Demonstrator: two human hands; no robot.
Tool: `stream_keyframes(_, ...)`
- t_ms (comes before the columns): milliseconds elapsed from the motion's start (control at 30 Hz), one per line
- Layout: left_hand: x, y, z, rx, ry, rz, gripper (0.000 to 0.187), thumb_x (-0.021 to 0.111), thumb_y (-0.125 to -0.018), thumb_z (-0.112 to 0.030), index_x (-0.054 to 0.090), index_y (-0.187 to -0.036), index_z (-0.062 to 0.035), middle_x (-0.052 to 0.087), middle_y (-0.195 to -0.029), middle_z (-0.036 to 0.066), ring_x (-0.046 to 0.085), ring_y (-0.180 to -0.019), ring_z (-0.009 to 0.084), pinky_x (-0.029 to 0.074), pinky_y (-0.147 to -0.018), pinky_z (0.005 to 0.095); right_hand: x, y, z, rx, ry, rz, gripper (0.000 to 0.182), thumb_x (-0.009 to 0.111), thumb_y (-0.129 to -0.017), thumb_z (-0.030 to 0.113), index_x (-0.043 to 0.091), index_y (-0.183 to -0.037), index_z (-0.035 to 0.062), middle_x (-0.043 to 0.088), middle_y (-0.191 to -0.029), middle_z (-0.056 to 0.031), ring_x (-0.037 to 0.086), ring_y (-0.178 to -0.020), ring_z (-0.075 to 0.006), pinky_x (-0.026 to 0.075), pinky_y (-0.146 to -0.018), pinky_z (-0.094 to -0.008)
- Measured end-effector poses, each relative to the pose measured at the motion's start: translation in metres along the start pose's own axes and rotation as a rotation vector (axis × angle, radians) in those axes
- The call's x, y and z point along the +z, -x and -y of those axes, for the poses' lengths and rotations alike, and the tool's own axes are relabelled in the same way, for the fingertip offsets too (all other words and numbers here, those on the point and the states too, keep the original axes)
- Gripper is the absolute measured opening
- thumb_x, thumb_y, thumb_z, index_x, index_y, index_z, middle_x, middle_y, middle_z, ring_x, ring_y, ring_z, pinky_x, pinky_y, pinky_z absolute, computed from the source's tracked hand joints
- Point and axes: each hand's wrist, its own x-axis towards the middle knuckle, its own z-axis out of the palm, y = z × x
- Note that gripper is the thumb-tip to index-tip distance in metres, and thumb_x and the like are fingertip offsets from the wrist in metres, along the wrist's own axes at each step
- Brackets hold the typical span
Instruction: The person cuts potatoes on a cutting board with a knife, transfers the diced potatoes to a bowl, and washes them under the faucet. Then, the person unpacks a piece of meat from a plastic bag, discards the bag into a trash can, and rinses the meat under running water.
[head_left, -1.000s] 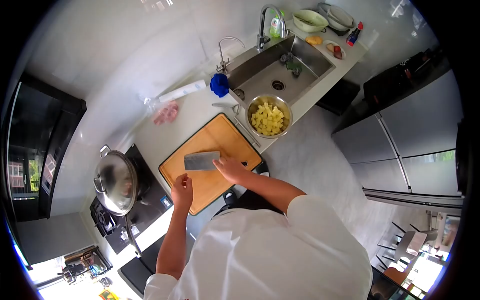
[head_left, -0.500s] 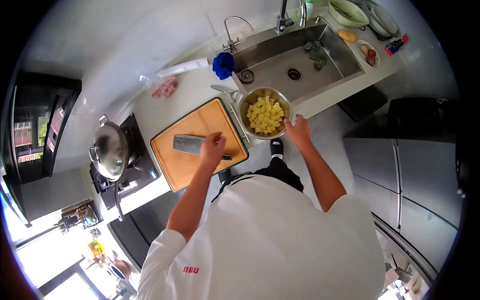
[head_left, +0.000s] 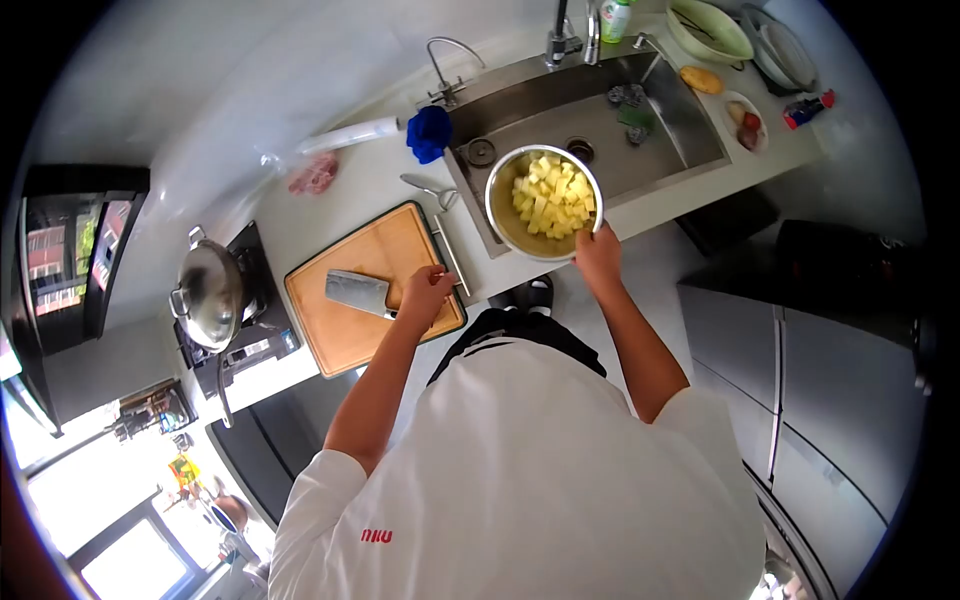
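Note:
My right hand (head_left: 598,257) grips the near rim of a steel bowl (head_left: 507,228), which is tilted and held up over the counter's front and the sink edge. Diced yellow potato (head_left: 555,200) lies inside, heaped toward the bowl's right side. My left hand (head_left: 428,291) hovers at the right part of a wooden cutting board (head_left: 325,325), its fingers loosely bent and apart, with nothing visible in them. A cleaver (head_left: 358,291) lies flat on the board; my left hand and wrist partly cover its handle. Behind the board rests a peeler (head_left: 430,188).
The steel sink (head_left: 530,120) holds scrubbers (head_left: 632,112) near its drain. Raw meat in plastic (head_left: 314,174), a plastic-wrap roll (head_left: 350,137) and a blue cloth (head_left: 429,134) lie along the wall. A lidded wok (head_left: 210,295) stands on the stove at left. A plate of vegetables (head_left: 745,122) sits right.
My right hand has lifted the bowl and tilted it, and the cubes have slid to one side. My left hand has shifted right relative to the cleaver. The view has shifted slightly.

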Motion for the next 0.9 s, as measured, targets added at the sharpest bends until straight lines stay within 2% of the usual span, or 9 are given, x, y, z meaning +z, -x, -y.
stream_keyframes(233, 0.016, -0.035, -0.014, 0.102, -0.054, 0.103, 0.057, 0.074, -0.096, -0.032, 0.061, -0.134, 0.0077, 0.073, -0.099, 0.011, 0.069, -0.086, 0.0179, 0.056, -0.078, 0.0343, -0.032, -0.034, 0.023, 0.023, 0.114, 0.028, 0.035, 0.055, -0.095, 0.017, 0.065, -0.112, -0.0113, 0.071, -0.082, -0.0256, 0.074, -0.062, -0.0341, 0.06, -0.052, -0.0415)
stream_keyframes(367, 0.026, -0.031, -0.043, 0.07, -0.004, 0.12, 0.058, 0.073, -0.097, -0.033, 0.06, -0.136, 0.0073, 0.072, -0.102, 0.012, 0.069, -0.088, 0.0178, 0.056, -0.079, 0.0341, -0.043, -0.054, 0.003, 0.136, -0.122, 0.173, 0.031, 0.055, -0.091, 0.012, 0.066, -0.104, -0.0139, 0.07, -0.08, -0.0208, 0.07, -0.058, -0.0275, 0.055, -0.047, -0.0353)
stream_keyframes(467, 0.027, -0.027, -0.046, 0.041, 0.02, 0.122, 0.059, 0.072, -0.097, -0.034, 0.059, -0.138, 0.0061, 0.072, -0.105, 0.012, 0.069, -0.089, 0.018, 0.056, -0.079, 0.0338, -0.026, -0.047, 0.006, 0.192, -0.203, 0.163, 0.03, 0.054, -0.089, 0.012, 0.067, -0.101, -0.0126, 0.069, -0.078, -0.0175, 0.068, -0.057, -0.0248, 0.055, -0.047, -0.0346)
stream_keyframes(533, 0.028, -0.025, -0.053, 0.019, 0.059, 0.118, 0.061, 0.072, -0.098, -0.036, 0.058, -0.14, 0.0056, 0.072, -0.108, 0.013, 0.07, -0.09, 0.0182, 0.056, -0.078, 0.0336, -0.028, -0.059, 0.0, 0.217, -0.184, 0.295, 0.031, 0.054, -0.089, 0.013, 0.067, -0.1, -0.0133, 0.069, -0.078, -0.0175, 0.068, -0.058, -0.0248, 0.054, -0.047, -0.035)
stream_keyframes(567, 0.03, -0.023, -0.056, 0.006, 0.085, 0.11, 0.062, 0.072, -0.098, -0.038, 0.058, -0.141, 0.0056, 0.072, -0.109, 0.013, 0.07, -0.091, 0.0183, 0.057, -0.078, 0.0335, -0.027, -0.068, -0.003, 0.227, -0.172, 0.364, 0.031, 0.054, -0.089, 0.013, 0.068, -0.099, -0.0137, 0.069, -0.078, -0.0176, 0.068, -0.058, -0.0248, 0.054, -0.047, -0.0352)
stream_keyframes(667, 0.041, -0.016, -0.07, -0.057, 0.23, 0.098, 0.072, 0.072, -0.099, -0.042, 0.05, -0.148, 0.0056, 0.07, -0.117, 0.016, 0.071, -0.093, 0.0208, 0.058, -0.077, 0.0336, -0.014, -0.074, -0.001, 0.253, -0.151, 0.295, 0.031, 0.054, -0.089, 0.013, 0.068, -0.096, -0.0144, 0.069, -0.077, -0.0174, 0.067, -0.057, -0.0244, 0.053, -0.046, -0.0352)
stream_keyframes(700, 0.047, -0.015, -0.079, -0.08, 0.285, 0.099, 0.076, 0.072, -0.099, -0.043, 0.046, -0.151, 0.0055, 0.069, -0.12, 0.017, 0.072, -0.094, 0.022, 0.058, -0.077, 0.0337, -0.017, -0.081, -0.001, 0.251, -0.14, 0.36, 0.031, 0.054, -0.089, 0.013, 0.068, -0.095, -0.0148, 0.069, -0.077, -0.0174, 0.067, -0.058, -0.0244, 0.053, -0.046, -0.0352)
stream_keyframes(800, 0.077, -0.016, -0.108, -0.241, 0.545, 0.133, 0.07, 0.07, -0.101, -0.039, 0.045, -0.149, 0.0037, 0.064, -0.128, 0.02, 0.072, -0.102, 0.0261, 0.06, -0.082, 0.0335, -0.032, -0.104, 0.0, 0.269, -0.133, 0.506, 0.03, 0.055, -0.09, 0.012, 0.068, -0.094, -0.0142, 0.07, -0.079, -0.0173, 0.067, -0.057, -0.0243, 0.054, -0.048, -0.0351)
stream_keyframes(900, 0.114, -0.035, -0.126, -0.28, 0.706, 0.314, 0.064, 0.07, -0.102, -0.035, 0.044, -0.147, 0.0025, 0.062, -0.128, 0.022, 0.073, -0.102, 0.0298, 0.062, -0.083, 0.0374, -0.054, -0.123, 0.013, 0.261, -0.159, 0.599, 0.03, 0.055, -0.092, 0.013, 0.068, -0.097, -0.0129, 0.071, -0.083, -0.0175, 0.068, -0.059, -0.0236, 0.056, -0.051, -0.035)
